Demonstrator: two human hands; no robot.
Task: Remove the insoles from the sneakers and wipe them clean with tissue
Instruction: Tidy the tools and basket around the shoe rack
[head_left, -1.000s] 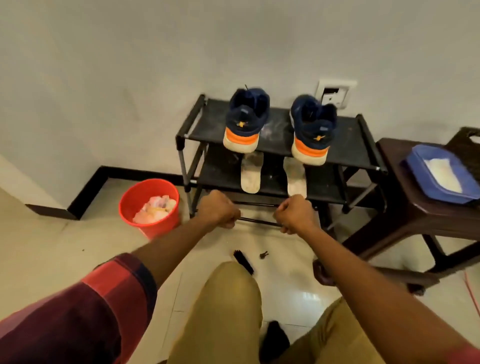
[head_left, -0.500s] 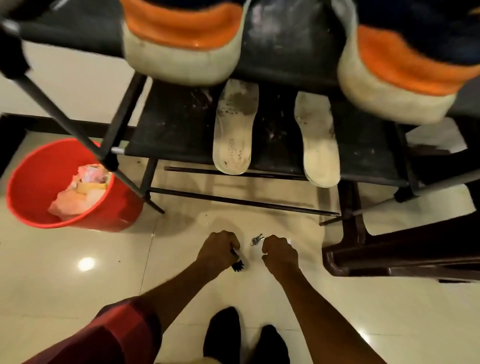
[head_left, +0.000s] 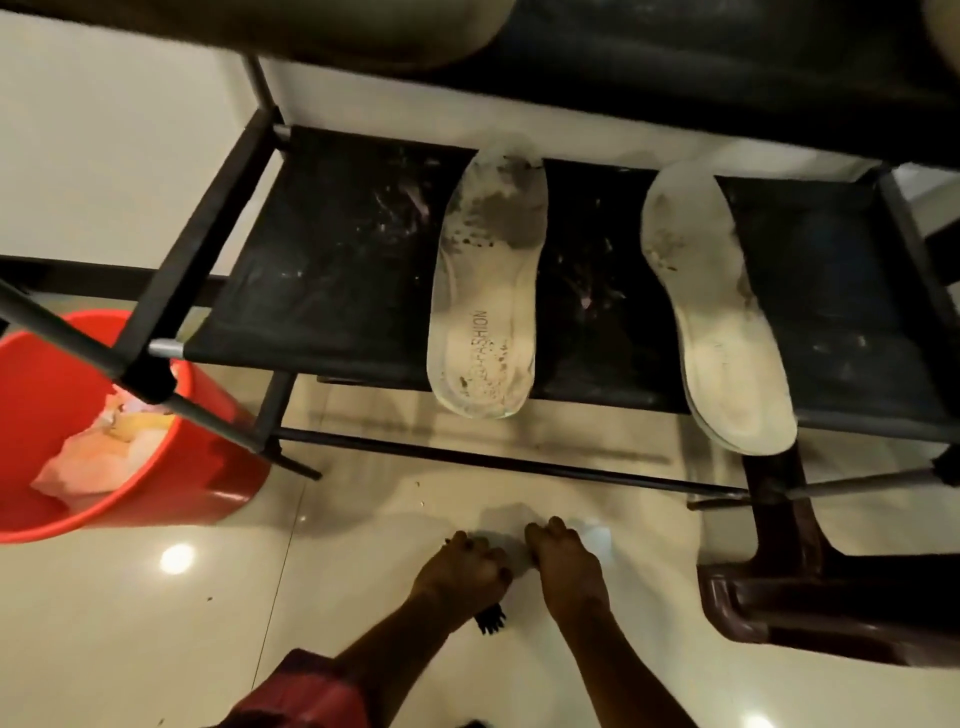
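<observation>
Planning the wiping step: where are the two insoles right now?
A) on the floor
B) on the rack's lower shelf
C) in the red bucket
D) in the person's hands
B: the stained insole and the paler insole lie on the black lower shelf, heels overhanging its front edge; the left hand, gripping a brush, and the right hand are down at the floor.
</observation>
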